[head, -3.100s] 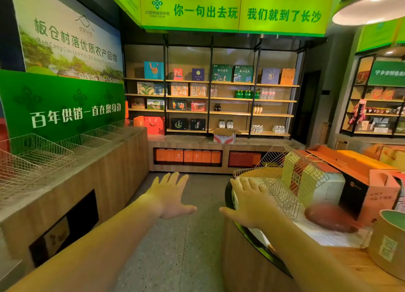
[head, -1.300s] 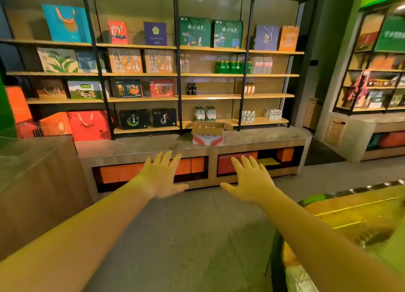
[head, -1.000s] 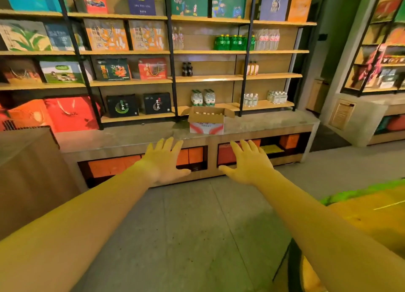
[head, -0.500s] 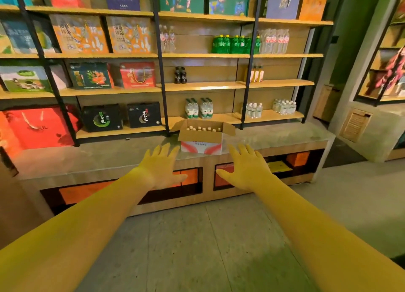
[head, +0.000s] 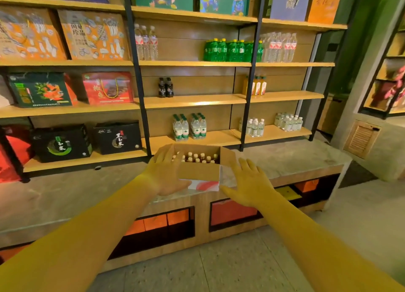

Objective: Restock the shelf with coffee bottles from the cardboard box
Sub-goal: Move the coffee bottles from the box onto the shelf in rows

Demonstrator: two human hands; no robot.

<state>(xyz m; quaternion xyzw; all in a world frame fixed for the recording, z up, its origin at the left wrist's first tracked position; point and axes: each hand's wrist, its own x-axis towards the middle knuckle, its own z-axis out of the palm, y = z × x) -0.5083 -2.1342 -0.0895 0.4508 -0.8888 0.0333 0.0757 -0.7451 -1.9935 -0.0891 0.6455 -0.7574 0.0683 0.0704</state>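
Coffee bottles (head: 197,158) are standing capped inside the open cardboard box (head: 201,172), which is sitting on the bench (head: 285,160) with the shelf (head: 192,101) rising behind the box. I'm reaching in: left hand (head: 166,173) spread at the box's left flap, right hand (head: 249,182) spread just beside its right wall, both holding nothing. I'd say I'm on the approach; next I'm needing fingers round one bottle, lifting straight up.

Both arms outstretched; left hand (head: 165,174), right hand (head: 248,183) flat, fingers spread.
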